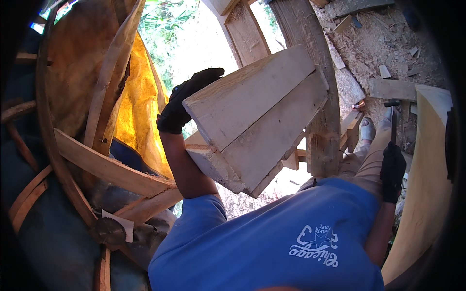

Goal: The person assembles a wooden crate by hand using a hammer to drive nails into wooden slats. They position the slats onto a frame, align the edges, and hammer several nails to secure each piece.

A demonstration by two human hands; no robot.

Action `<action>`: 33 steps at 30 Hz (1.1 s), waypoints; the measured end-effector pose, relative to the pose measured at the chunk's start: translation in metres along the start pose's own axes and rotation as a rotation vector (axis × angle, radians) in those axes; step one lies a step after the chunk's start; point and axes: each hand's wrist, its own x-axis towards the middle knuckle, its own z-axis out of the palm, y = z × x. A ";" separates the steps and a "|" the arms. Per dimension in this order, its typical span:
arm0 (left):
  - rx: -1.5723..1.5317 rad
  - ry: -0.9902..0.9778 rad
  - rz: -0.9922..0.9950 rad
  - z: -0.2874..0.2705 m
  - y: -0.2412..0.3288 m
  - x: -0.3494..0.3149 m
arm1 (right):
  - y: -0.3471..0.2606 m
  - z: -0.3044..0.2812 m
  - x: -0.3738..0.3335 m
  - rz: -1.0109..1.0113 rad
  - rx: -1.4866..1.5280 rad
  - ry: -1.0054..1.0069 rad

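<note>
My left hand [187,99], in a black glove, is closed on the far left edge of a thick pale wooden board [252,94]. Its fingers pass partly behind the wood. A second board [276,140] lies alongside the first, with a narrow seam between them, and both slant across in front of my body. At the right, my right hand [393,172], also gloved in black, is wrapped around the handle of a hammer [393,121]. The hammer's dark head points away from me, apart from the boards.
A heavy weathered beam [315,92] stands beside the boards' right ends. Curved wooden ribs [68,179] and a yellow sheet [141,106] are at the left. A broad curved plank [422,179] rises at the right. Wood scraps and shavings cover the ground [369,48].
</note>
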 end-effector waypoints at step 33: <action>0.212 0.075 0.161 0.014 0.006 -0.010 | -0.014 0.005 -0.030 -0.236 0.063 0.129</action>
